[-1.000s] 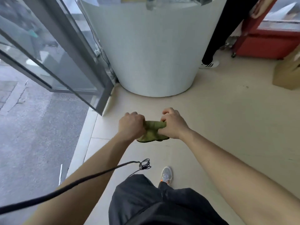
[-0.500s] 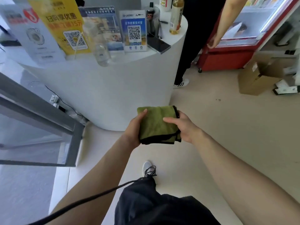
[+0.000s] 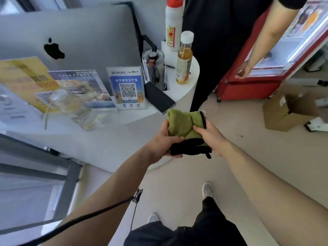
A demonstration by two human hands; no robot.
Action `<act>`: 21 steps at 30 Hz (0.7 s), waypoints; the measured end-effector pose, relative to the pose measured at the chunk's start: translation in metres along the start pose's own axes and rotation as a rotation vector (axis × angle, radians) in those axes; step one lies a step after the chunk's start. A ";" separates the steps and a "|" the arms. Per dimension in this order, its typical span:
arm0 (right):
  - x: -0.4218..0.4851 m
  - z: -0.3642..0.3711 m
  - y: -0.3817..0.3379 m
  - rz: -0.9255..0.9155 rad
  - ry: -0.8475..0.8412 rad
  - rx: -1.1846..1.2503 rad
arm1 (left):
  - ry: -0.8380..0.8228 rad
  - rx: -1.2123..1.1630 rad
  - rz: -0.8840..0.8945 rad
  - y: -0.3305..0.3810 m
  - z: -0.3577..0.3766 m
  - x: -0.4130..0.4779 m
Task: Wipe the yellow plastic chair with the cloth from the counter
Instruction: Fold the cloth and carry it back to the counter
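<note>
A folded green cloth (image 3: 181,124) with black edging is held in front of me at the rounded end of the white counter (image 3: 113,137). My left hand (image 3: 162,142) grips its lower left side from underneath. My right hand (image 3: 211,137) pinches its right edge, thumb on top. The cloth's black underside (image 3: 190,150) bunches between both hands. No yellow chair is in view.
On the counter stand a computer monitor (image 3: 74,39), QR-code signs (image 3: 126,88), a clear bottle (image 3: 74,109), a phone (image 3: 158,96) and drink bottles (image 3: 184,59). Another person (image 3: 221,41) stands by a red fridge (image 3: 262,82). A cardboard box (image 3: 284,110) sits on the floor at right.
My view has risen from the counter's base to its top. The cloth went from bunched between fists to a folded pad, lifted up toward the counter's end.
</note>
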State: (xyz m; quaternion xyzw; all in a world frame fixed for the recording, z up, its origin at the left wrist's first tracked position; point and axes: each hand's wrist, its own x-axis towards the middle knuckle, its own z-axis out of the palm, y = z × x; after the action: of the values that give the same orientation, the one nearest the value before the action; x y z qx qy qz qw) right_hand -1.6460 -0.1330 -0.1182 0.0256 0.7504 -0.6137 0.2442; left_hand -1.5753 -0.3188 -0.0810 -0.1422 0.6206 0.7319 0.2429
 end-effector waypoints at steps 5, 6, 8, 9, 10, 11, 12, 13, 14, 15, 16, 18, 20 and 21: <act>0.077 -0.068 -0.014 -0.016 0.003 0.068 | 0.241 -0.090 0.016 0.036 0.052 0.077; 0.089 -0.082 -0.022 -0.017 0.005 0.063 | 0.325 -0.117 0.006 0.042 0.065 0.093; 0.112 -0.107 -0.037 -0.022 -0.023 0.017 | 0.477 -0.149 -0.004 0.052 0.087 0.120; 0.123 -0.120 -0.047 -0.037 -0.044 -0.013 | 0.531 -0.160 -0.003 0.058 0.099 0.134; 0.136 -0.133 -0.055 -0.055 -0.055 -0.059 | 0.576 -0.172 0.001 0.065 0.109 0.147; 0.148 -0.143 -0.063 -0.079 -0.064 -0.091 | 0.617 -0.185 0.005 0.070 0.117 0.160; 0.161 -0.154 -0.073 -0.096 -0.076 -0.128 | 0.651 -0.200 -0.001 0.077 0.124 0.175; 0.174 -0.163 -0.082 -0.108 -0.090 -0.161 | 0.679 -0.207 -0.013 0.084 0.130 0.188; 0.186 -0.170 -0.090 -0.114 -0.099 -0.199 | 0.706 -0.208 -0.020 0.091 0.134 0.201; 0.199 -0.176 -0.099 -0.122 -0.100 -0.236 | 0.730 -0.201 -0.014 0.100 0.139 0.212; 0.212 -0.180 -0.108 -0.131 -0.096 -0.272 | 0.749 -0.191 0.003 0.108 0.142 0.223; 0.238 -0.182 -0.124 -0.157 -0.081 -0.320 | 0.793 -0.117 0.058 0.126 0.146 0.242; 0.263 -0.179 -0.140 -0.187 -0.073 -0.342 | 0.848 -0.040 0.138 0.144 0.148 0.257; 0.275 -0.176 -0.148 -0.207 -0.072 -0.354 | 0.879 -0.003 0.185 0.152 0.147 0.265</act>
State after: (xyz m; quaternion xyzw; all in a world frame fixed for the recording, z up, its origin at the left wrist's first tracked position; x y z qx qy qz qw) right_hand -1.9973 -0.0768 -0.0710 -0.1168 0.8359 -0.4948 0.2069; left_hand -1.8654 -0.1450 -0.0611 -0.3838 0.6740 0.6215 -0.1104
